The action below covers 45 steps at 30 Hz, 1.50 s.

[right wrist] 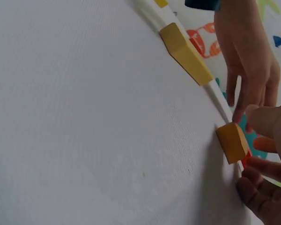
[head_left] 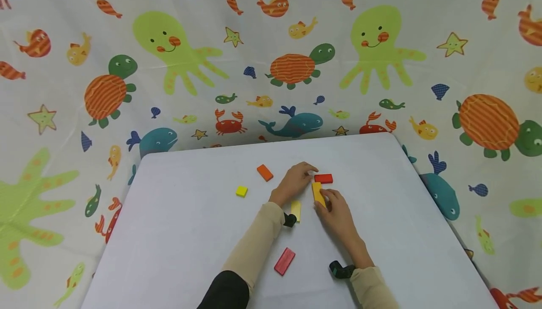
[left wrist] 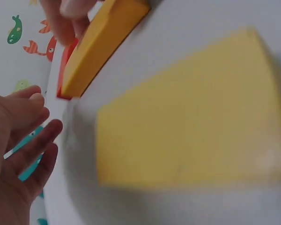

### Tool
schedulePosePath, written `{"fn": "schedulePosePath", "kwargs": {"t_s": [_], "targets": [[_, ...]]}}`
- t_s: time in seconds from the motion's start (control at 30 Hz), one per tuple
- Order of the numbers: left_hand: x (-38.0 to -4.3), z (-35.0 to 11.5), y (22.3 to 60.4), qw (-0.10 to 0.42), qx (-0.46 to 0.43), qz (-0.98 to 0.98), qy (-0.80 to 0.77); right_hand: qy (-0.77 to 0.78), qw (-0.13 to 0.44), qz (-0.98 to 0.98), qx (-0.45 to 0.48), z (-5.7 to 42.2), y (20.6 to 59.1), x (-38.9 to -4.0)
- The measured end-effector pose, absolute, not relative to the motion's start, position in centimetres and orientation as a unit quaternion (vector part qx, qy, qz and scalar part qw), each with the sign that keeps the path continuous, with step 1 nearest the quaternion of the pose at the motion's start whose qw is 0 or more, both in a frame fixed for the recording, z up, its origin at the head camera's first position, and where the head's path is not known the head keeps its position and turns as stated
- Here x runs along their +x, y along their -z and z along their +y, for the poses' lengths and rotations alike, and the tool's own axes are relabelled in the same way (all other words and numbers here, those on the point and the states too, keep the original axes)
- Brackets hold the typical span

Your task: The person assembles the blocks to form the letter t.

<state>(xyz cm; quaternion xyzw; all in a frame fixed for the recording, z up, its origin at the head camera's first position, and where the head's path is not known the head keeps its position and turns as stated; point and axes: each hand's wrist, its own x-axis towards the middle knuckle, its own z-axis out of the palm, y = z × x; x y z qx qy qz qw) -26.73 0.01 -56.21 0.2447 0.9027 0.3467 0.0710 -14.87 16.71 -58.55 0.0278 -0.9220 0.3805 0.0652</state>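
My right hand (head_left: 337, 215) pinches the near end of an orange-yellow wooden block (head_left: 318, 192) between thumb and fingers. The far end of that block meets a red block (head_left: 323, 178), which lies crosswise behind it. To the left, my left hand (head_left: 295, 182) has loosely bent fingers with nothing in them, its fingertips close to the red block's left end. In the left wrist view a pale yellow block (left wrist: 192, 122) looms large in front of the orange-yellow block (left wrist: 103, 42). That pale yellow block (head_left: 296, 209) lies beside my left wrist, partly hidden by it in the head view.
An orange block (head_left: 265, 172) and a small bright yellow block (head_left: 241, 191) lie left of the hands. Nearer the front is a pinkish-red block (head_left: 284, 261). The white table (head_left: 182, 233) ends at a sea-animal print curtain (head_left: 245, 78).
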Motion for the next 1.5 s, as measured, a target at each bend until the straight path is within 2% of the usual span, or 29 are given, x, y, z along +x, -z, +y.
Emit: {"fn": "schedulePosePath", "kwargs": {"t_s": [0.17, 0.37, 0.53, 0.7, 1.17, 1.5], "targets": [[-26.9, -2.0, 55.2, 0.034, 0.264, 0.941, -0.21, -0.368, 0.097, -0.924, 0.031, 17.9, 58.5, -15.0], [-26.4, -4.8, 54.1, 0.015, 0.265, 0.957, -0.118, -0.381, 0.152, -0.907, 0.09, 19.1, 58.9, -16.1], [-26.7, -6.5, 54.0, 0.006, 0.248, 0.968, -0.047, -0.366, 0.139, -0.915, 0.102, 19.5, 59.5, -17.3], [-26.9, -8.1, 54.1, 0.022, 0.226, 0.974, -0.022, -0.358, 0.13, -0.919, 0.098, 19.6, 60.1, -18.1], [-27.9, -10.8, 54.3, 0.084, 0.2, 0.975, -0.046, -0.357, 0.084, -0.924, 0.109, 19.5, 60.2, -18.9], [-28.2, -11.7, 54.2, 0.089, 0.211, 0.972, -0.05, -0.343, 0.078, -0.93, 0.103, 19.3, 59.8, -18.7]]}}
